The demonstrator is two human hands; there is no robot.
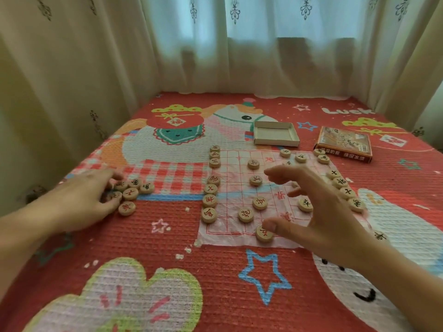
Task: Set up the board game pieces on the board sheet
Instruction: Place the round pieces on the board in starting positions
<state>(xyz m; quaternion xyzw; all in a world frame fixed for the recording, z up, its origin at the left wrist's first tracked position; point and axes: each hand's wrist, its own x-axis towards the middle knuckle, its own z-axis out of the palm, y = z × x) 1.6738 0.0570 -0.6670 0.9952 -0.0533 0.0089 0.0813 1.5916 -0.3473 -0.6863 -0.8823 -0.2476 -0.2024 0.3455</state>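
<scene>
Surface: a ribbed, woven mat (215, 271), red with cartoon prints.

At 9 o'clock of the sheet lies a loose pile (130, 194) of round, flat wooden discs with red and black carved characters. The left hand (84, 197) lies palm down on it, fingertips touching the nearest discs; whether it pinches one cannot be told.

The board sheet (230, 188), thin and crinkled with a red printed grid, lies flat at mat centre. A column of discs (211, 189) lines its 9 o'clock edge, and single discs (260, 203) stand on the grid.

The right hand (321, 212) hovers over the sheet, fingers spread and loosely curled, holding nothing.

A second row of discs (340, 182) follows the 3 o'clock edge. At 12 o'clock sits a shallow cardboard tray (275, 142); at 1 o'clock, a printed box lid (345, 144).
</scene>
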